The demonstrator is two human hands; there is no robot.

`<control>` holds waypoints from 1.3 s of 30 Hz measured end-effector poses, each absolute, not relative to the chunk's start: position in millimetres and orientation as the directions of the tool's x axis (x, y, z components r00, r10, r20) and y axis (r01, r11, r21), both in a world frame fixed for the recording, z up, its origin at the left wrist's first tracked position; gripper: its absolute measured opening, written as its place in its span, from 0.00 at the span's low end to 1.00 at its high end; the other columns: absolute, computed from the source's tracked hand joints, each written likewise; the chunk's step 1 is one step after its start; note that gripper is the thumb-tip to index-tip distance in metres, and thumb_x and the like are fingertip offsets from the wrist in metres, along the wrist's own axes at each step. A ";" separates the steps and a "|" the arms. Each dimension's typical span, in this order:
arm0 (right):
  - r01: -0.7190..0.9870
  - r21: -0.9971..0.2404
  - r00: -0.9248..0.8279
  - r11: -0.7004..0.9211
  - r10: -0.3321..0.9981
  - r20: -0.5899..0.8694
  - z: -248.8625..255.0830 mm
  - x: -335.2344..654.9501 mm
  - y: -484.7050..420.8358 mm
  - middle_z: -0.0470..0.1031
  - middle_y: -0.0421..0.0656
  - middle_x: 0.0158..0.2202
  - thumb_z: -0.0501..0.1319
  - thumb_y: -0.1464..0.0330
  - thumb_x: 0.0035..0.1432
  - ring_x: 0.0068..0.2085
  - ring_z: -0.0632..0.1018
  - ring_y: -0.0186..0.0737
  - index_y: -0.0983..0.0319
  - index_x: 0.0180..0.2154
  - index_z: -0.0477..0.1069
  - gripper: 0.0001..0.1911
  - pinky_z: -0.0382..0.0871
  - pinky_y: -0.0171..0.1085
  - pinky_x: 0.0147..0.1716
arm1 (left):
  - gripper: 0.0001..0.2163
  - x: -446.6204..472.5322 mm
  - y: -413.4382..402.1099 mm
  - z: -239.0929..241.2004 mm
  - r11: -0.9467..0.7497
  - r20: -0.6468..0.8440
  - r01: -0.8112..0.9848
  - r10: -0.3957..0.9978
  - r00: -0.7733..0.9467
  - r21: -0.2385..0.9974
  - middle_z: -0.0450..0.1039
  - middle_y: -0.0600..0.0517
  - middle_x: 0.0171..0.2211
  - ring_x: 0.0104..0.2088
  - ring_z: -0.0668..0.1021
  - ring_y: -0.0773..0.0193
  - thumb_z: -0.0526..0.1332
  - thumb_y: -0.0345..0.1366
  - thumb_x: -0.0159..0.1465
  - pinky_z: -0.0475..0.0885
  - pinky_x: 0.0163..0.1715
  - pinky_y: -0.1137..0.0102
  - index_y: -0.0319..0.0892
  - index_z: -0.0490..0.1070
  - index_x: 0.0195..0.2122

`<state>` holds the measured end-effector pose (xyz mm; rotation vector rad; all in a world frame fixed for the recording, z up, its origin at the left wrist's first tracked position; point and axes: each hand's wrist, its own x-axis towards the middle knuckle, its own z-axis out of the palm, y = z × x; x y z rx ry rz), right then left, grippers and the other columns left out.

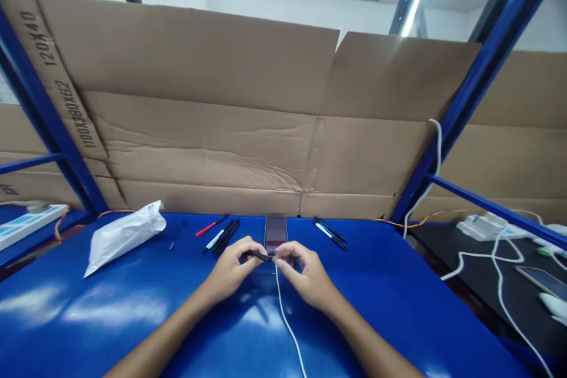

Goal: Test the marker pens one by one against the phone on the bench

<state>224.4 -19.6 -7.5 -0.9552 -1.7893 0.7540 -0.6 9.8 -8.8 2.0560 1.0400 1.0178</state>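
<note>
Two hands [230,269] pinch one black pen [261,256].

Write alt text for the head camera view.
The left hand and right hand hold a black pen over a blue table, with a phone behind and a white cable below. More pens and a white bag lie nearby before cardboard.

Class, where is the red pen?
In the head view, the red pen lies on the blue table, between the white plastic bag and the black pens.
</note>
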 end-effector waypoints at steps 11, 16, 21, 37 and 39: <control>0.016 -0.917 -0.211 0.398 0.898 0.386 -15.4 207.4 -23.5 0.80 0.43 0.35 0.64 0.58 0.65 0.38 0.81 0.42 0.59 0.39 0.71 0.11 0.75 0.39 0.41 | 0.12 10.6 -0.5 -6.9 -0.452 0.307 0.298 0.851 0.425 0.841 0.73 0.51 0.34 0.35 0.73 0.61 0.60 0.44 0.70 0.66 0.38 0.69 0.43 0.79 0.38; -0.040 -0.932 -0.168 0.360 0.917 0.362 -18.0 203.8 -18.6 0.75 0.40 0.29 0.66 0.55 0.62 0.31 0.77 0.39 0.59 0.36 0.70 0.14 0.73 0.36 0.34 | 0.13 13.4 0.3 -10.2 -0.422 0.291 0.289 0.868 0.402 0.859 0.75 0.51 0.35 0.35 0.74 0.61 0.61 0.46 0.69 0.67 0.36 0.69 0.42 0.77 0.40; 0.093 -0.906 -0.071 0.414 0.910 0.409 -19.7 217.0 -9.4 0.78 0.43 0.34 0.64 0.56 0.65 0.34 0.78 0.41 0.61 0.40 0.76 0.14 0.73 0.37 0.35 | 0.19 10.7 5.6 -17.2 -0.371 0.265 0.319 0.906 0.331 0.872 0.75 0.50 0.39 0.34 0.73 0.62 0.64 0.49 0.66 0.68 0.34 0.69 0.42 0.73 0.52; 0.527 -0.502 -0.287 0.686 0.699 0.655 -15.3 235.7 -11.3 0.77 0.46 0.38 0.59 0.69 0.70 0.41 0.76 0.46 0.55 0.51 0.80 0.13 0.75 0.45 0.42 | 0.15 7.7 4.1 -12.9 -0.486 0.349 0.522 0.872 0.343 0.700 0.77 0.49 0.38 0.38 0.76 0.57 0.59 0.47 0.72 0.68 0.40 0.65 0.50 0.81 0.51; 0.536 -0.489 -0.291 0.688 0.695 0.658 -15.5 236.6 -11.0 0.77 0.46 0.38 0.59 0.70 0.70 0.41 0.76 0.46 0.55 0.51 0.80 0.13 0.75 0.45 0.42 | 0.15 7.6 4.3 -12.5 -0.483 0.351 0.530 0.875 0.334 0.697 0.77 0.49 0.38 0.37 0.76 0.57 0.59 0.47 0.72 0.68 0.40 0.65 0.49 0.81 0.51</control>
